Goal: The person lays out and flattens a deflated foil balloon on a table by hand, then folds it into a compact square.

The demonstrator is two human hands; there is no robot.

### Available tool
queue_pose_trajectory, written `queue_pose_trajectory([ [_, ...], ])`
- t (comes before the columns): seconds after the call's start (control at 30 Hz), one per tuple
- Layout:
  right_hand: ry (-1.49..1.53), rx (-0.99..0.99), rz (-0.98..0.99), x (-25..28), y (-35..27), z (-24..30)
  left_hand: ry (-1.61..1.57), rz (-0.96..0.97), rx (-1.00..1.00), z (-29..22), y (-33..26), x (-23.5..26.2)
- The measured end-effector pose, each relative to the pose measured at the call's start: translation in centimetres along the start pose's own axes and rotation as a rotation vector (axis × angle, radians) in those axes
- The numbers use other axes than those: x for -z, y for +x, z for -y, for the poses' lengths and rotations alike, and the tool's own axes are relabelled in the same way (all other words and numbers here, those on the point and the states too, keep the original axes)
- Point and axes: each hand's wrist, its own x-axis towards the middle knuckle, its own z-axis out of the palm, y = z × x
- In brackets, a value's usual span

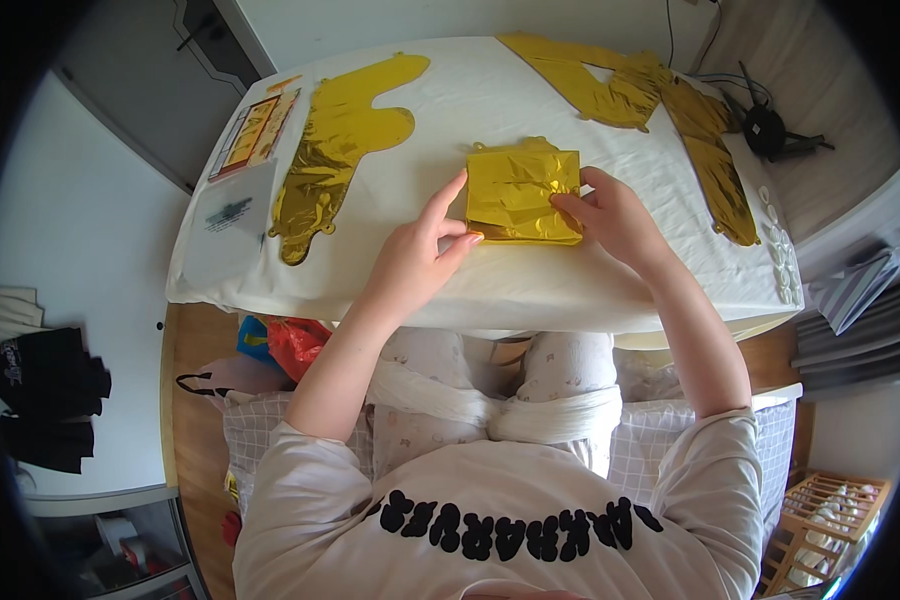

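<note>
Step in hand, judged: folding deflated gold foil balloon into flat packet.

Folded gold foil balloon [523, 195] lies near middle of white-covered table [490, 290], toward front edge.

Left hand [418, 255]: open, index finger extended, fingertips touching packet's left edge; grips nothing.

Right hand [615, 218]: fingers pinch and press packet's right edge.

2 more flat gold foil balloons lie unfolded: one at left [335, 145], one at far right [660, 110]. Printed package [253, 130] at left corner.

Next move, judged: calls for firm creasing, both edges held aligned; foil springy, may unfold.

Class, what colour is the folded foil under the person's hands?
Shiny gold folded foil, clearest in the head view.
</note>
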Motion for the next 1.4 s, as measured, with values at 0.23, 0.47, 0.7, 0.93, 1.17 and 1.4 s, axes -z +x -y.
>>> queue_pose_trajectory([
  [0.23, 0.015, -0.012, 0.013, -0.1, 0.3, -0.1, 0.127, -0.130, -0.042, 0.3, -0.2, -0.5],
  [0.47, 0.061, -0.015, 0.043, -0.3, 0.2, 0.0, 0.135, -0.111, -0.045, 0.0, -0.1, 0.1],
  [0.7, 0.061, -0.010, 0.019, -0.5, -0.1, 0.2, 0.033, -0.025, 0.059, -0.3, 0.7, 0.6],
  [0.93, 0.035, 0.008, -0.005, -0.6, -0.1, -0.2, 0.291, 0.116, 0.042, -2.1, 2.6, 2.2],
  [1.17, 0.043, 0.062, -0.012, -0.7, 0.5, -1.4, 0.353, 0.197, -0.545, -1.7, 9.1, -0.2],
  [1.4, 0.018, -0.022, 0.010, -0.4, 0.6, -0.2, 0.509, 0.484, -0.558, 1.1, 9.6, -3.2],
])
